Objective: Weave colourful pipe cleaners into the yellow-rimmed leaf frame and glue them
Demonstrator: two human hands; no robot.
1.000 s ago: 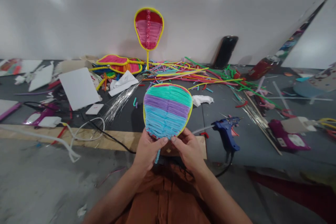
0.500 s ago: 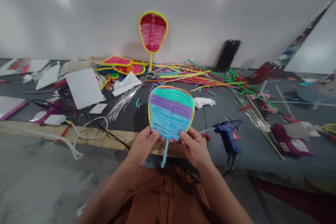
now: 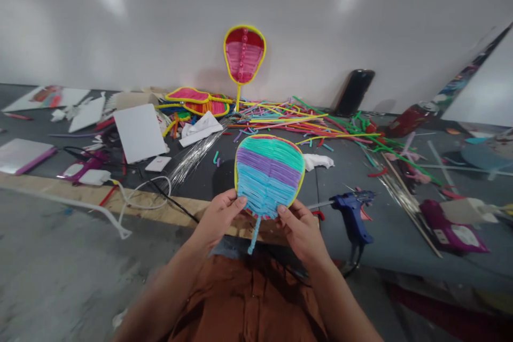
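Since earlier, left hand point(image 3: 218, 216) and right hand point(image 3: 300, 227) are sliding outward, both pinching the woven fan point(image 3: 269, 173) low; stem pointing down between grips.

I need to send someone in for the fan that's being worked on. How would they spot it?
Start at the grey table strewn with pipe cleaners. At its near edge, the left hand and right hand hold up a fan. Unlike the red and pink fan against the wall, it has teal, purple and blue bands.
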